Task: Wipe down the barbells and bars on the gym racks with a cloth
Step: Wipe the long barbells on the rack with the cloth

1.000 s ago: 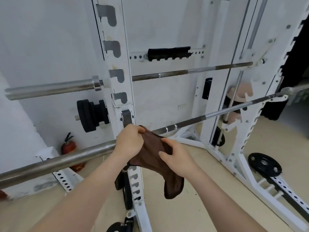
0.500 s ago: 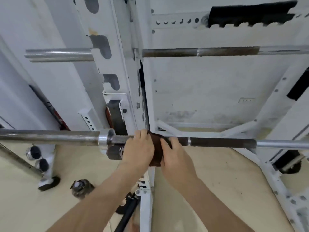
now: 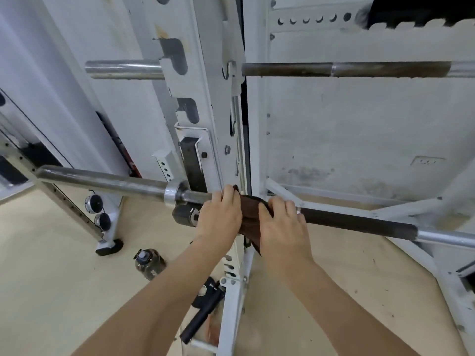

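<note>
A steel barbell (image 3: 359, 223) runs across the white rack (image 3: 205, 104) at waist height, with a collar near the upright. A brown cloth (image 3: 250, 214) is draped over the bar just right of the upright. My left hand (image 3: 221, 217) grips the cloth and bar on the cloth's left side. My right hand (image 3: 282, 224) grips them on its right side; a flap of cloth hangs below between my hands. A second barbell (image 3: 347, 69) rests higher up on the rack.
A dark water jug (image 3: 149, 263) stands on the beige floor left of the upright's base. A black cylinder (image 3: 203, 314) lies by the rack foot. Two weight pegs (image 3: 99, 211) stick out at the left. A white wall stands behind the rack.
The view has come closer to the lower barbell. Both hands have spread slightly apart on the cloth, which stays wrapped over the bar beside the upright.
</note>
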`<state>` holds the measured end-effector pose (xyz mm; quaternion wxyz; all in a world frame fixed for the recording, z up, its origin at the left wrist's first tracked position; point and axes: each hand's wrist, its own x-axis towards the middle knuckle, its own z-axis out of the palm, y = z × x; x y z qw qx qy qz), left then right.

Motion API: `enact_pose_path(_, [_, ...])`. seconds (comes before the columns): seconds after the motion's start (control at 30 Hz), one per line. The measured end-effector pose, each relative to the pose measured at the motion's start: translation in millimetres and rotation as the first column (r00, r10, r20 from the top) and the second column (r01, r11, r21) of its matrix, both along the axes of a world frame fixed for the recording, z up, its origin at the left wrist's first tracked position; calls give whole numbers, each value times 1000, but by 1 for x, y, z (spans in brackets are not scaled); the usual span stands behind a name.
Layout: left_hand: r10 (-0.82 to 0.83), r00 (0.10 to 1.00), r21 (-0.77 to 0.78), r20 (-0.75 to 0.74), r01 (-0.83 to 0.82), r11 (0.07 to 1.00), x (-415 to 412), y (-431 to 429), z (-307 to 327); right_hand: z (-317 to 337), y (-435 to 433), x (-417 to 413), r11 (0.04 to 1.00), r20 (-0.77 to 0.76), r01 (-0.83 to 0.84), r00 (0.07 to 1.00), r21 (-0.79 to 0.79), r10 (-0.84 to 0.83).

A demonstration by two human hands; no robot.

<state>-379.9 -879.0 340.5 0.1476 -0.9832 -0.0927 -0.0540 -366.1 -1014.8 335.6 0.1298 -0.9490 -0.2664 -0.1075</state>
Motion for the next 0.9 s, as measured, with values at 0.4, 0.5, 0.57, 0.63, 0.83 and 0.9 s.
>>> enact_pose_path(0.4, [-3,1000,237,3,2,972,0,5,6,8,-3,-11,978,-90,-185,977,100,194])
enact_pose_path(0.5, [38,997,189,-67,-25,982,19,9,12,13,6,11,975,-34,-189,980,117,194])
enact_pose_path(0.57, [57,994,122,-92,-45,991,27,10,16,12,8,23,977,-37,-202,978,66,205])
enact_pose_path(0.63, [79,995,73,-67,-75,995,25,8,11,11,5,30,973,-17,-220,975,70,221])
enact_pose_path(0.83, [162,984,-182,68,-147,972,-8,0,-16,-6,-19,40,930,-56,-279,952,240,300])
enact_pose_path(0.9, [120,985,-171,122,-98,980,-2,8,-11,3,-23,42,940,-110,-234,957,247,267])
